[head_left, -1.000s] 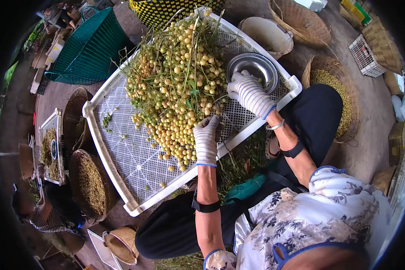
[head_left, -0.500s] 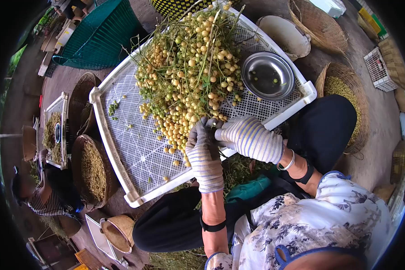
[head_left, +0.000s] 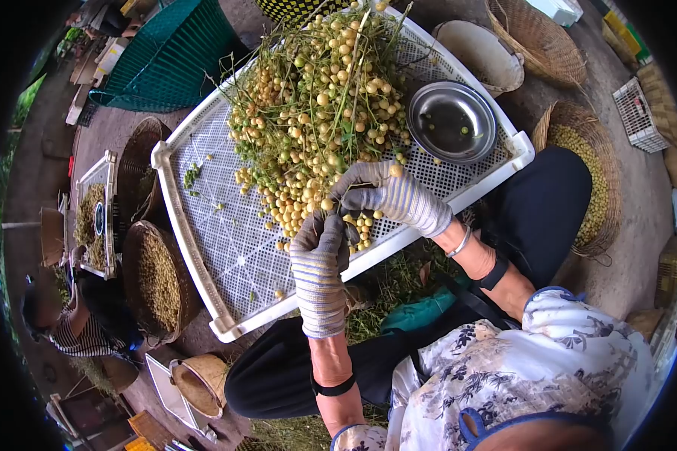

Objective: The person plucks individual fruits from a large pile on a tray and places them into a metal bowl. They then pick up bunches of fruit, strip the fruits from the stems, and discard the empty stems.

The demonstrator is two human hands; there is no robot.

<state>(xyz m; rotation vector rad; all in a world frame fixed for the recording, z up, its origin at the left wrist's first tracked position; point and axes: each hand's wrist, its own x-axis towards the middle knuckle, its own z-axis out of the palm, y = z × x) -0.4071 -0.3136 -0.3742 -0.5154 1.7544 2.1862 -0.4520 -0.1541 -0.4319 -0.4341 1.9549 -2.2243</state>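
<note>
A heap of small round yellow fruit on thin green stems [head_left: 320,113] lies on a white perforated tray [head_left: 210,248]. Near the tray's front edge, at the foot of the heap, my hands meet, both in striped gloves with grey fingers. My left hand [head_left: 320,263] is closed in a pinch, with a yellow fruit just above its fingertips. Slightly higher and to the right, my right hand [head_left: 399,197] pinches a thin stem. Loose fruit lies around and under the fingers. A steel bowl [head_left: 447,105] with a few green fruits stands on the tray's right side.
Baskets of picked fruit stand at right [head_left: 540,143] and left [head_left: 184,289]. A green basket [head_left: 169,56] and a pale bucket [head_left: 478,52] are behind the tray. Stripped stems [head_left: 387,301] lie before my legs. Another person [head_left: 90,331] sits at far left by a tray.
My left hand has moved slightly left and my right hand up, so they are a little farther apart. More loose fruit shows between them.
</note>
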